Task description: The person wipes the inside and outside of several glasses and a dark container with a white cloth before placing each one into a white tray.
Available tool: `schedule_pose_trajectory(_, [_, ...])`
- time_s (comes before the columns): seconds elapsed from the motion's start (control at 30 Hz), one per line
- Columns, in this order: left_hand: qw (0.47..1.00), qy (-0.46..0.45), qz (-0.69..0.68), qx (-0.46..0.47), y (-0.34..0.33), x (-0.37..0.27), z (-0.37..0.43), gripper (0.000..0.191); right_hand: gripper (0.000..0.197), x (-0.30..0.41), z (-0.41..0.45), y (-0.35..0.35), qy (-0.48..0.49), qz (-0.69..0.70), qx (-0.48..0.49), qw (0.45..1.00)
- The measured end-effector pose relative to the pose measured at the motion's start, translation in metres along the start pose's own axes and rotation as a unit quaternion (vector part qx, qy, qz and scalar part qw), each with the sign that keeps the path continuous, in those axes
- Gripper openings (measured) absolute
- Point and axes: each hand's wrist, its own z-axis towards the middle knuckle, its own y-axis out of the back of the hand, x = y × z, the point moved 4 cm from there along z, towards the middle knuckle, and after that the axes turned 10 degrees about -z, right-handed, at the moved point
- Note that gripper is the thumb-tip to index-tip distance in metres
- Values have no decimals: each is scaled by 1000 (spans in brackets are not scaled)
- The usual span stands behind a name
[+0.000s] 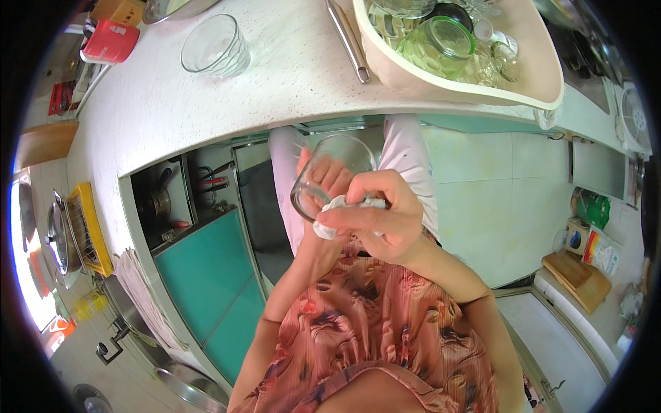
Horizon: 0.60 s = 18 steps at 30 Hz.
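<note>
Above my lap, my left hand (329, 178) grips a clear drinking glass (356, 149) that lies tilted on its side. Its curled fingers show through the glass wall. My right hand (390, 219) pinches a crumpled white cloth or tissue (326, 227) between thumb and fingers, at the glass's near end. Whether the cloth reaches inside the glass, I cannot tell. On the white countertop (289, 77) ahead, a second clear glass (219, 46) with a wavy pattern stands at the left.
A cream plastic basin (459, 93) holds several pieces of glassware, among them a green-rimmed jar (449, 41). Beside it lies a metal tube-like tool (348, 41). A red container (111, 41) stands far left. Teal cabinet doors (206, 279) are at my left, below an open compartment with pans (155, 201).
</note>
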Motion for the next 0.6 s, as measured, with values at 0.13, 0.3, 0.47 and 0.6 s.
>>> schedule_pose_trajectory(0.13, [951, -100, 279, -83, -8, -5, -17, 47, 29, -28, -4, 15, -173, -8, -37, 984])
schedule_pose_trajectory(0.3, [904, -89, 418, 0, -17, 0, -13, 47, 28, -32, -2, 38, -197, -75, -69, 975])
schedule_pose_trajectory(0.47, [768, -184, 607, -89, -19, -5, -15, 45, 35, 0, 2, 19, -30, 30, 127, 991])
schedule_pose_trajectory(0.6, [718, -203, 657, -104, -12, -10, -22, 41, 26, -30, 1, 17, -131, 40, 58, 989])
